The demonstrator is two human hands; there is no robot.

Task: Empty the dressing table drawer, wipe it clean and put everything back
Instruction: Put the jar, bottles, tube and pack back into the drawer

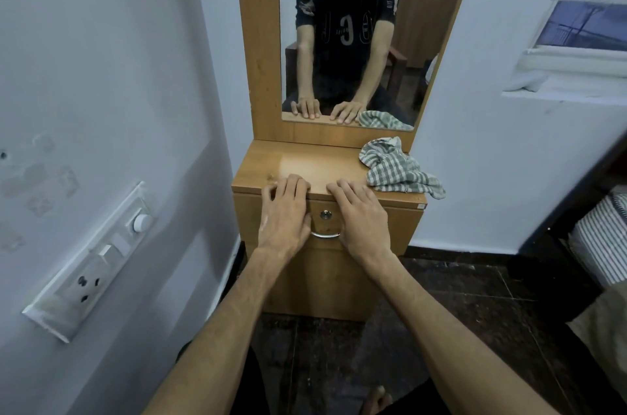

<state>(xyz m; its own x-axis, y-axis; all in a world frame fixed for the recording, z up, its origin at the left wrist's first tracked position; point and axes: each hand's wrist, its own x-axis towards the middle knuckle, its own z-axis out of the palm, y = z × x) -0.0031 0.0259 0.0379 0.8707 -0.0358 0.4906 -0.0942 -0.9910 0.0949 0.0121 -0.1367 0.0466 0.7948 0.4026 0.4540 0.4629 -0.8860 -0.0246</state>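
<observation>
Two hands lie flat at the front edge of the surface, w/ nothing in them. The left hand (284, 211) has its fingers spread over the front edge left of centre, palm hanging down in front of the drawer face; the right hand (359, 214) does the same just beside it, fingers straight and relaxed. Neither grips anything.

Between & below the wrists is the light-brown wooden drawer front (400, 224), closed, so the contents are hidden. It carries a small round metal lock (326, 215) and, under that, a curved silver metal pull handle (325, 235), partly hidden by both hands. That handle looks like the place to take hold: rigid, smooth, room for a couple of fingers only. Drawer prob. stiff board and light when empty; weight when full can't be told, and it may be locked.

At the right rear corner of the surface a crumpled grey-and-white checked cloth (397, 170) lies, one end drooping over the right edge. Soft, limp, easy to bunch in one hand, likely the wiper.

Room: the rest of the wooden surface top (305, 160) gives space for setting things out, but it's narrow. White wall w/ a switch & socket panel (98, 258) close on the left; striped bedding (600, 238) on the right. Dark tiled floor (458, 306) in front leaves the drawer's pull path open toward the person's knees.
</observation>
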